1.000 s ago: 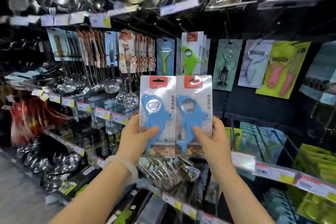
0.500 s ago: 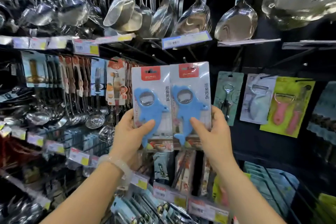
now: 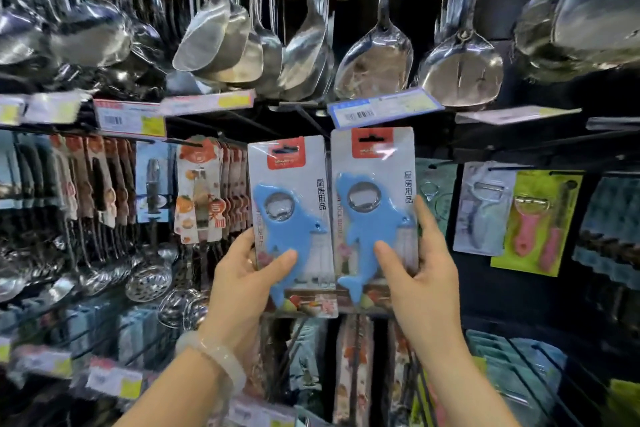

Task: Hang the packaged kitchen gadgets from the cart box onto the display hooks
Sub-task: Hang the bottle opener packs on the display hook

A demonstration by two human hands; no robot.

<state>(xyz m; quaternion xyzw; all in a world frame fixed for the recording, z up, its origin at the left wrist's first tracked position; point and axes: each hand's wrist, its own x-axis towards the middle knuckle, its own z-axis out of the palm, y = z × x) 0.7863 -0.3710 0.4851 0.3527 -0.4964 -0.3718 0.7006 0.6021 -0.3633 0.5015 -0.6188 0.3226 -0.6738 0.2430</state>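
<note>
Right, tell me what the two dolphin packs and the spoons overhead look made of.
Left pack, right pack: glossy clear plastic blister over printed card, judging by the glare; each dolphin looks matte blue plastic or rubber around a shiny metal ring. Spoons: polished steel, probably, given the mirror reflections.

The left hand (image 3: 242, 284) gripped one blue dolphin opener pack (image 3: 291, 218) and the right hand (image 3: 426, 274) gripped another pack (image 3: 375, 204), side by side, edges touching, upright before the display hooks (image 3: 311, 121), below hanging steel ladles (image 3: 377, 55).
</note>
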